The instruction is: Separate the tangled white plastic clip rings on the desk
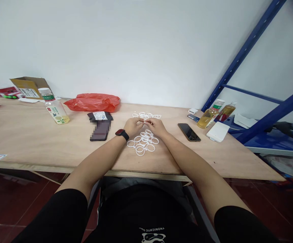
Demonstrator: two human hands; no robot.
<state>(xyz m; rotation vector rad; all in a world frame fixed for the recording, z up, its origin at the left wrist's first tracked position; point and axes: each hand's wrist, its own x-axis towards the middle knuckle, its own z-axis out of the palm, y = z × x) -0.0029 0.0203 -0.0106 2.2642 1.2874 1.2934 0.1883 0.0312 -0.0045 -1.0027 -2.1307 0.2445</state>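
My left hand [133,126] and my right hand [156,126] meet above the table, fingers closed in a pinch. Between the fingertips shows a bit of white plastic, apparently one of the white rings [144,122]; most of it is hidden by the fingers. Nearer me, between my forearms, lies a loose pile of white plastic rings [150,147] with small tabs. Just beyond my hands is a second cluster of white rings [157,116], partly covered by the hands. A black watch [122,134] is on my left wrist.
Left of my hands lie a dark package [101,126], a red plastic bag [93,102], a bottle [56,108] and an open cardboard box [32,88]. To the right are a phone [189,132], a white case [217,131], drink bottles [210,114] and a blue metal rack [245,47].
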